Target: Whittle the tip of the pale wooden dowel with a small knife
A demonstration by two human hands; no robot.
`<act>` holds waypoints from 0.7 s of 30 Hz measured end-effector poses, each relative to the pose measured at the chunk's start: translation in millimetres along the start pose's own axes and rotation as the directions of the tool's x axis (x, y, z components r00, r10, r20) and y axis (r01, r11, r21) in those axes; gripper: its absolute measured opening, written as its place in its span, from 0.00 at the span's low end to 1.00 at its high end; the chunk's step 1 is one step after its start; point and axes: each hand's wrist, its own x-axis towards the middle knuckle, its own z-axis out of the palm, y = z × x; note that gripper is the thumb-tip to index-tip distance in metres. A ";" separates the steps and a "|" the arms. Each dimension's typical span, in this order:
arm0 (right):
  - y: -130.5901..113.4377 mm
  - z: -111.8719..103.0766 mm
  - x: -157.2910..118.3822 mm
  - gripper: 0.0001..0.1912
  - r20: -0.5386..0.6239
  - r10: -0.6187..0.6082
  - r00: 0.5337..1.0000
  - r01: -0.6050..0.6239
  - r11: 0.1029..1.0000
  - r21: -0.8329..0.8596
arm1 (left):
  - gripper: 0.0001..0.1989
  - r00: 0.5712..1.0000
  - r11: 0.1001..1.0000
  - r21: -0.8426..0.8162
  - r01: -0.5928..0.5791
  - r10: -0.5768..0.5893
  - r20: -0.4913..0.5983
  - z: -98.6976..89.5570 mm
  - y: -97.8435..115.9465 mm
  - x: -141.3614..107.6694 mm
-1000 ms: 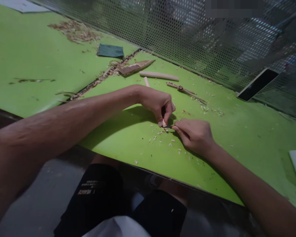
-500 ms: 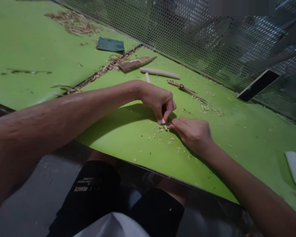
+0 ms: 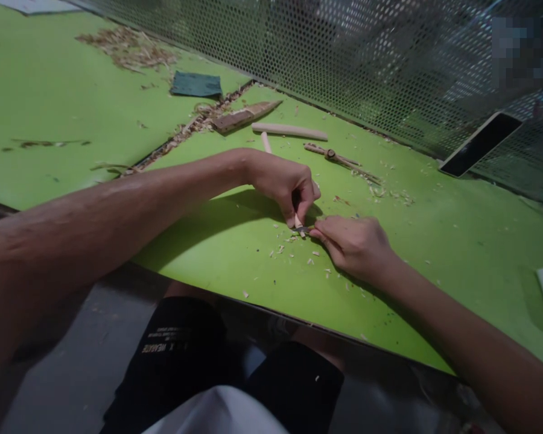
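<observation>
My left hand [image 3: 289, 184] pinches a small pale wooden stick [image 3: 298, 222], its lower end pointing down toward the green tabletop [image 3: 226, 253]. From the right, my right hand [image 3: 353, 241] grips a small knife [image 3: 304, 229], whose blade lies across the stick near its lower end. The fingers cover the knife's handle, so its shape is hidden. Small wood chips [image 3: 280, 249] lie scattered on the green surface around and below both hands.
Behind my left hand lie a brown pointed wooden piece [image 3: 247, 116], a pale rod [image 3: 289, 131] and some twigs [image 3: 339, 160]. A green cloth-like patch [image 3: 196, 84] and shavings [image 3: 127, 48] are farther left. A phone [image 3: 482, 144] leans against the perforated screen [image 3: 298, 66].
The knife blade now shows more plainly across the stick's lower end. Both hands keep nearly the same place. The whole view has shifted slightly.
</observation>
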 end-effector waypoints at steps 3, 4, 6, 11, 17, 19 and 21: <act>-0.6 -2.0 -1.4 0.20 0.022 0.011 1.000 -0.011 1.000 -0.003 | 0.10 1.000 1.000 -0.006 0.000 0.000 0.002 0.1 0.8 -0.1; -0.4 -2.2 -1.8 0.20 0.017 0.006 1.000 -0.006 1.000 -0.005 | 0.10 1.000 1.000 -0.004 -0.004 0.004 0.002 0.0 1.0 -0.1; 0.2 -2.3 -2.6 0.20 0.002 -0.004 1.000 0.004 1.000 0.001 | 0.08 1.000 1.000 0.005 -0.013 0.013 0.001 -0.1 0.8 -0.1; 0.4 -2.6 -3.9 0.21 0.035 0.013 0.999 -0.013 1.000 0.014 | 0.05 1.000 1.000 0.014 -0.018 0.018 0.015 -0.3 -2.3 0.2; -1.0 -7.2 -7.4 0.24 0.087 0.040 0.995 -0.040 0.999 -0.004 | 0.04 1.000 1.000 0.010 -0.014 0.013 0.018 0.1 -2.4 -0.4; -1.4 -9.2 -8.9 0.23 0.092 0.027 0.995 -0.027 1.000 -0.001 | 0.04 1.000 1.000 0.015 0.003 -0.003 0.017 -0.4 -1.4 -1.9; -1.3 -10.4 -9.8 0.21 0.078 0.008 0.997 -0.009 1.000 0.001 | 0.05 1.000 1.000 0.009 0.012 -0.012 0.024 -1.3 -0.3 -3.3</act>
